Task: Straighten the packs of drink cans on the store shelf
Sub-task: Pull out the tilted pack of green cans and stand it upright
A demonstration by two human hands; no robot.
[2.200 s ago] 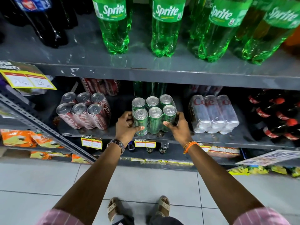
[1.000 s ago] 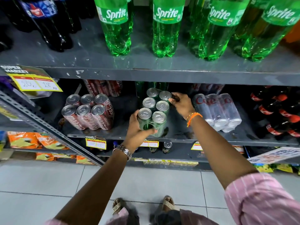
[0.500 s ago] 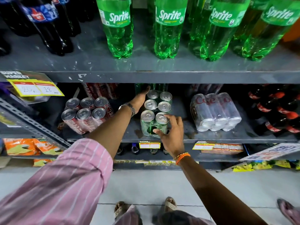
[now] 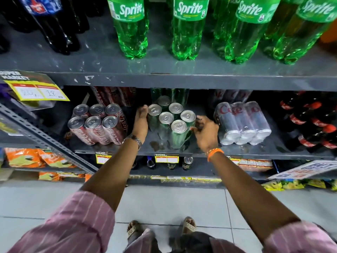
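A shrink-wrapped pack of green cans stands on the grey middle shelf, turned at an angle to the shelf edge. My left hand lies flat against the pack's left side, fingers reaching toward its back. My right hand grips the pack's right front corner with curled fingers. A pack of red cola cans leans to the left of it. A pack of silver cans leans to the right.
Green Sprite bottles and dark bottles stand on the shelf above. Small dark cola bottles lie at the right. More packs sit behind in shadow. Price tags hang on the shelf edge. Snack bags lie lower left.
The green pack has been turned from lengthwise to a diagonal angle. My left hand drew back from the rear to the pack's left side; my right hand shifted from the front to the right corner.
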